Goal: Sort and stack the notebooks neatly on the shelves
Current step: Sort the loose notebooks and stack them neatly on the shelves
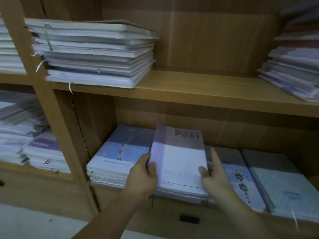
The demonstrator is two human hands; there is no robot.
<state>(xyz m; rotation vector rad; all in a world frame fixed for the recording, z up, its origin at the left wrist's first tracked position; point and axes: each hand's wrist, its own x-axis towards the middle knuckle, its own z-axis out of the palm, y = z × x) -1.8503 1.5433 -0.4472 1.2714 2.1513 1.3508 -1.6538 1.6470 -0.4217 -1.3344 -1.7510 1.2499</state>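
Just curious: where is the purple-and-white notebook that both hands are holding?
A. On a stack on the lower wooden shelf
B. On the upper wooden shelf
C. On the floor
A: the purple-and-white paper notebook, held by the left hand and right hand, sits atop a stack on the lower wooden shelf.

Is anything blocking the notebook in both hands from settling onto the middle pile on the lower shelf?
Nothing visible does. The purple-and-white notebook, gripped by the left hand and right hand, lies right over the middle pile. The blue stack and the patterned stack lie to its sides. Fingers underneath, if any, are hidden.
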